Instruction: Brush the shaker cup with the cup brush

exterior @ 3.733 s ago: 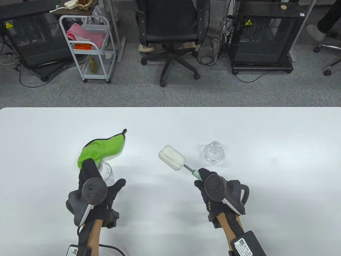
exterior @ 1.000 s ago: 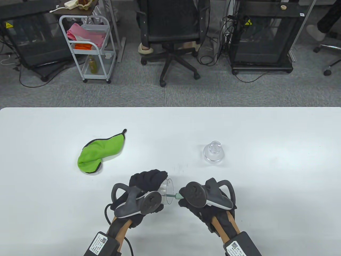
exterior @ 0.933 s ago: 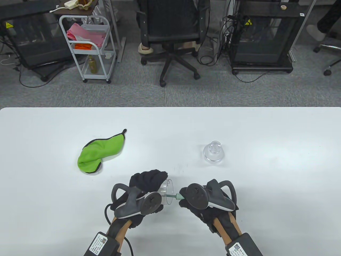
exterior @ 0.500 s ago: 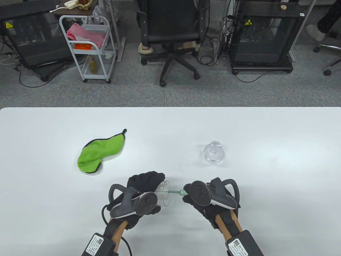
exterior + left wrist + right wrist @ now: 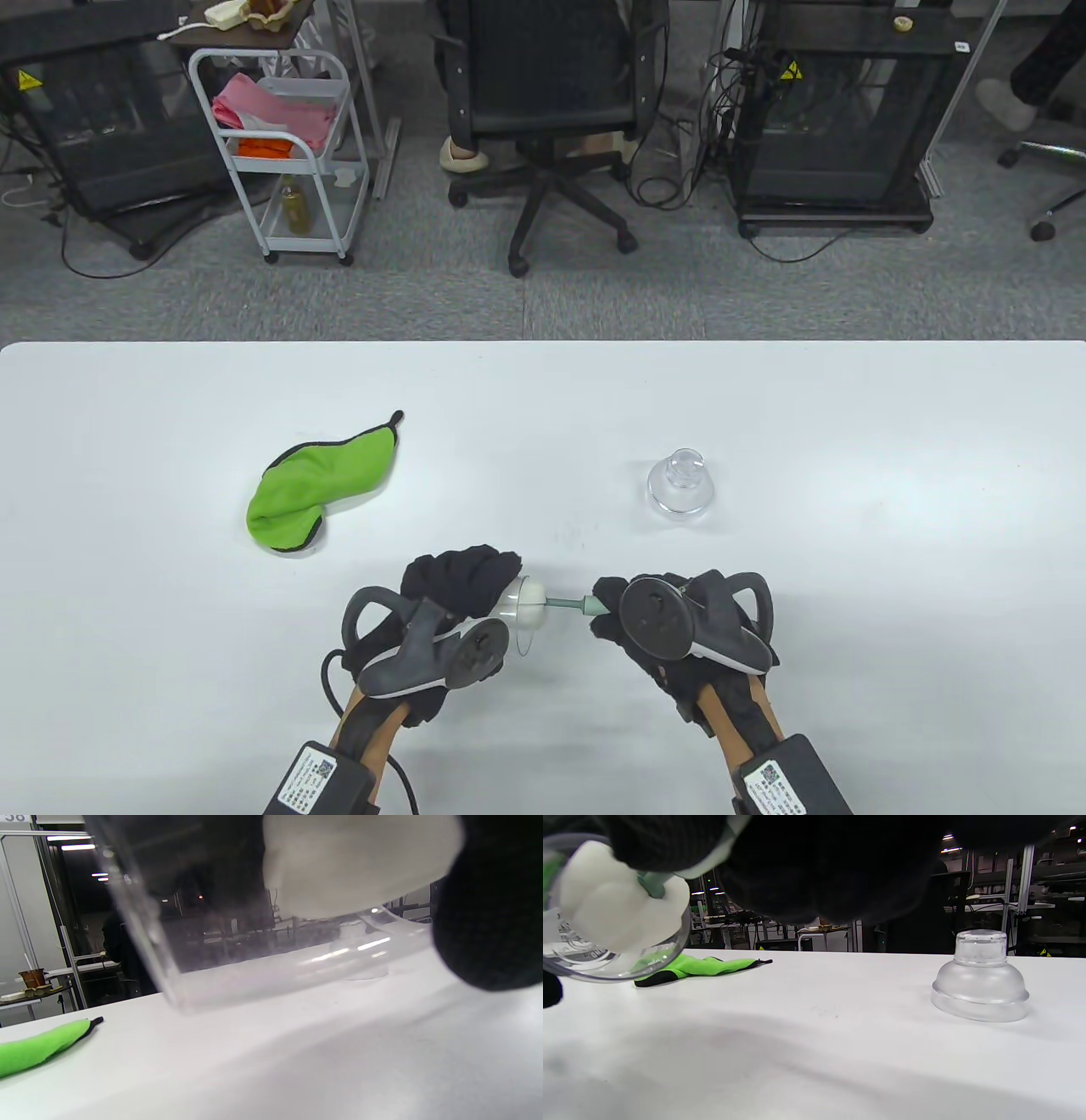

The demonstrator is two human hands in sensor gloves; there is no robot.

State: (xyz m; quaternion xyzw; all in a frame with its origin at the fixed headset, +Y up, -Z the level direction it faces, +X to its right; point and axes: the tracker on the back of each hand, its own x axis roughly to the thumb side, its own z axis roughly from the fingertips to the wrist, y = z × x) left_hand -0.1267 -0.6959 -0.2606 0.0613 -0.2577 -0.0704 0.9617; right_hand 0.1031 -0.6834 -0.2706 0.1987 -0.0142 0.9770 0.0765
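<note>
My left hand (image 5: 458,594) grips the clear shaker cup (image 5: 519,624) on its side above the table, mouth facing right. My right hand (image 5: 624,615) holds the green handle of the cup brush (image 5: 573,604). The brush's white sponge head (image 5: 533,592) sits at the cup's mouth, partly inside. In the left wrist view the sponge (image 5: 356,861) shows through the cup's wall (image 5: 178,955). In the right wrist view the sponge (image 5: 615,912) fills the cup's rim (image 5: 628,974).
The cup's clear domed lid (image 5: 680,488) stands on the white table (image 5: 848,509) to the right, also seen in the right wrist view (image 5: 980,984). A green cloth (image 5: 318,484) lies at the left. Chairs, a cart and cabinets stand beyond the table's far edge.
Both hands brought cup and brush together from apart. In the last second my right hand drew the brush to the right, so the sponge head moved from deep inside the cup to its mouth.
</note>
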